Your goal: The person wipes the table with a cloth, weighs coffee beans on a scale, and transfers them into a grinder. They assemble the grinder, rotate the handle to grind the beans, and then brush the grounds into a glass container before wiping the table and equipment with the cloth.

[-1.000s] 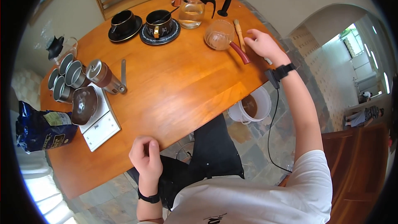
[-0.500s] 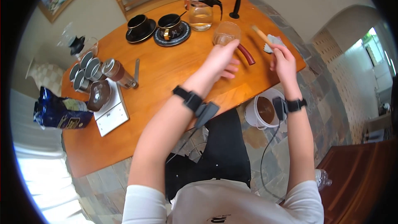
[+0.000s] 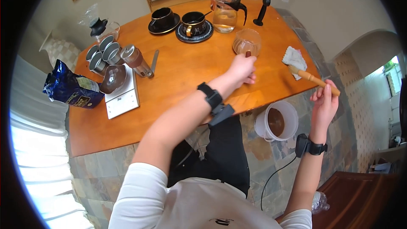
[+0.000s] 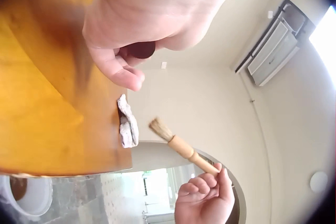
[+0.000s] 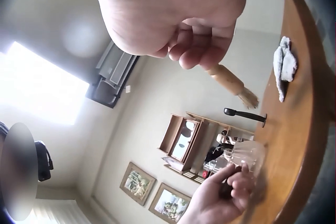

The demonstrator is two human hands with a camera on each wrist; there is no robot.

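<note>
Landmark: cloth, lying on the table.
Left hand: fingers curled round the handle of the pot.
Pot position: left of the cloth, as the person faces it.
Right hand: fingers pinching the brush.
Brush position: raised near the cloth; I see them apart.
Jug: beyond the cloth, leftward.
Bucket: lower than the cloth.

Your left arm slants across your front, left hand gripping; your right hand pinches with curled fingers.
</note>
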